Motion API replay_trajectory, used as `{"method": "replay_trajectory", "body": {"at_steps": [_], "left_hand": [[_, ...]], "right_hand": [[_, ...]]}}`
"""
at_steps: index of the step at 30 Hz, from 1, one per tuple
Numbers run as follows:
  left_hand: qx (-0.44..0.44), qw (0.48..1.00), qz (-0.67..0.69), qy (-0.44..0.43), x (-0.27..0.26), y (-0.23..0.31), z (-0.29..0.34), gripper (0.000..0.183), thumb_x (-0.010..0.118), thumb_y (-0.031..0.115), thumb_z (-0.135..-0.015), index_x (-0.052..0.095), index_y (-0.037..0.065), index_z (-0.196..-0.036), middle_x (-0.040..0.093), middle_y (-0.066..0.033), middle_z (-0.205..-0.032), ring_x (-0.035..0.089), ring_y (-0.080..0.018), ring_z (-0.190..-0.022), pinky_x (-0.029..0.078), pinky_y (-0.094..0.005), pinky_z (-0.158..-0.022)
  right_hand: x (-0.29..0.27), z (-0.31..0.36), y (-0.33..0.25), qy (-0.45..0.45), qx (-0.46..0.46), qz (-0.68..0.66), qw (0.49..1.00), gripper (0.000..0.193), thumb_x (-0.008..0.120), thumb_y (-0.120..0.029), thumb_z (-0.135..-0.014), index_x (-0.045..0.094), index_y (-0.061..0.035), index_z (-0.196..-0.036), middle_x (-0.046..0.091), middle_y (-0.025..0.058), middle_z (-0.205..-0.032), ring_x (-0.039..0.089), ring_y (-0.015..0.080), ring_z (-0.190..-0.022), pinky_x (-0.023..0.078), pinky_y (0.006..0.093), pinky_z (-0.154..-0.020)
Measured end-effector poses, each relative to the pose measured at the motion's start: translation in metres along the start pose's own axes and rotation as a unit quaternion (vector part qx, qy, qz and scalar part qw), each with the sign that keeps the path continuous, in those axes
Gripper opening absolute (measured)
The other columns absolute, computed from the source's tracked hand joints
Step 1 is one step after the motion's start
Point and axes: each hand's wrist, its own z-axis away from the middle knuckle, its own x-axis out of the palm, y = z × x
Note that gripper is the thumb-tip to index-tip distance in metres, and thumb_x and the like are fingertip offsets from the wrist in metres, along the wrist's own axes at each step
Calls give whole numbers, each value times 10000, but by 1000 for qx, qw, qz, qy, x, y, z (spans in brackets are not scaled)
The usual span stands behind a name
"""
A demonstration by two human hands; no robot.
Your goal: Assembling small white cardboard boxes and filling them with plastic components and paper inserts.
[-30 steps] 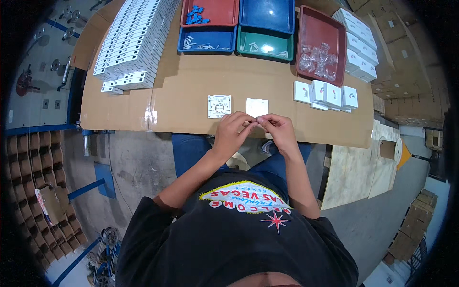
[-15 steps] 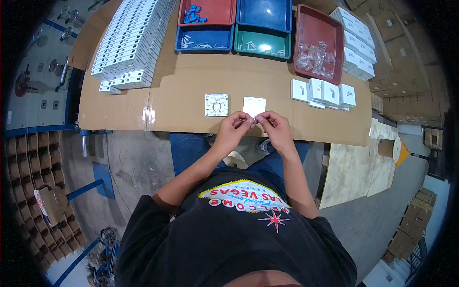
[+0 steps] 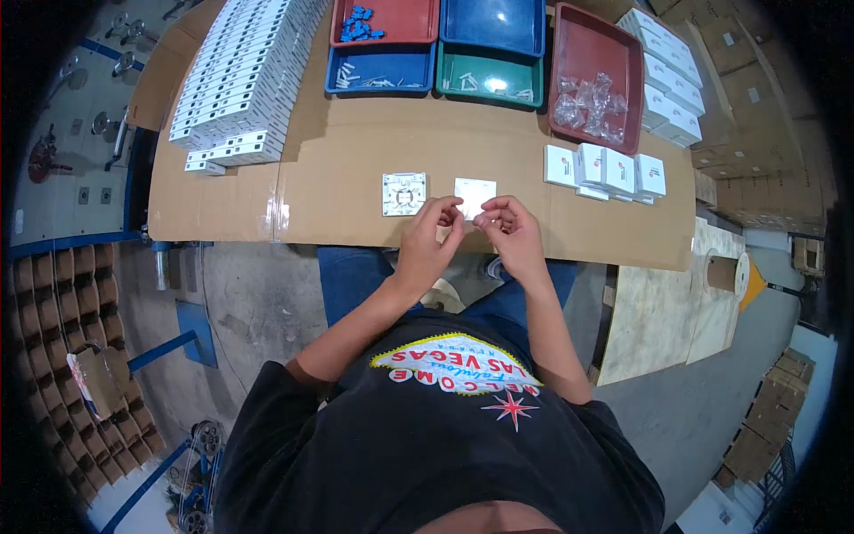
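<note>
A flat white square piece (image 3: 475, 190) lies on the cardboard-covered table just beyond my fingertips. To its left is a white square plate with a metal-looking frame and cut-outs (image 3: 405, 194). My left hand (image 3: 431, 236) hovers at the table's near edge, its thumb and forefinger apart with nothing visible between them. Beside the white piece's lower right corner, my right hand (image 3: 512, 235) has thumb and forefinger pinched together. Whatever that pinch holds, if anything, is too small to make out.
Tall stacks of white boxes (image 3: 240, 89) stand at the left. Along the back are a red tray (image 3: 407, 12) with blue parts, blue (image 3: 338, 62) and green (image 3: 449, 62) trays with small pieces, and another red tray (image 3: 587, 44) with clear bags. Small white boxes (image 3: 616, 172) sit at the right.
My hands were together, fingertips meeting at the white piece's near edge. Now they have parted slightly, and the left thumb and forefinger have spread.
</note>
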Motion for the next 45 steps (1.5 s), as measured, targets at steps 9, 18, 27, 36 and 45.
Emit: {"method": "replay_trajectory", "body": {"at_steps": [9, 18, 27, 36, 45], "left_hand": [[42, 999, -31, -4, 2, -9, 1, 304, 741, -9, -899, 662, 1, -1192, 712, -130, -1060, 739, -211, -933, 606, -333, -839], [43, 998, -39, 12, 0, -1, -3, 280, 729, -20, -892, 669, 12, -1163, 678, -114, -985, 713, -201, -877, 601, -331, -815], [121, 987, -100, -20, -1, -1, -4, 261, 760, 23, -843, 655, 16, -1082, 669, -118, -959, 677, -263, -868, 551, -366, -766], [161, 974, -151, -49, -10, -6, -6, 273, 771, 70, -807, 649, 56, -1051, 673, -89, -963, 638, -303, -948, 477, -429, -843], [212, 956, -173, -108, -17, -3, -14, 639, 782, 125, -836, 520, 63, -1416, 555, -183, -1338, 597, -339, -1191, 472, -450, -1018]], "right_hand": [[9, 0, -15, -14, 37, 15, 999, 154, 791, -104, -924, 707, -24, -1026, 687, -5, -861, 557, 33, -699, 462, 209, -592], [8, 2, -19, 21, -42, 124, 991, 150, 732, -66, -930, 731, -38, -1077, 720, 47, -882, 571, 78, -637, 490, 268, -569], [12, 5, -25, 41, -167, 282, 944, 187, 705, -90, -909, 754, -63, -1088, 695, 76, -944, 679, 241, -672, 546, 351, -626], [6, -1, -32, -1, -96, 311, 946, 199, 708, -104, -906, 727, -71, -1101, 730, 102, -895, 662, 227, -629, 524, 365, -590], [-1, -2, -11, -53, -69, 192, 978, 135, 704, -65, -929, 673, -12, -1048, 703, 48, -842, 588, 85, -626, 470, 272, -552]]}}
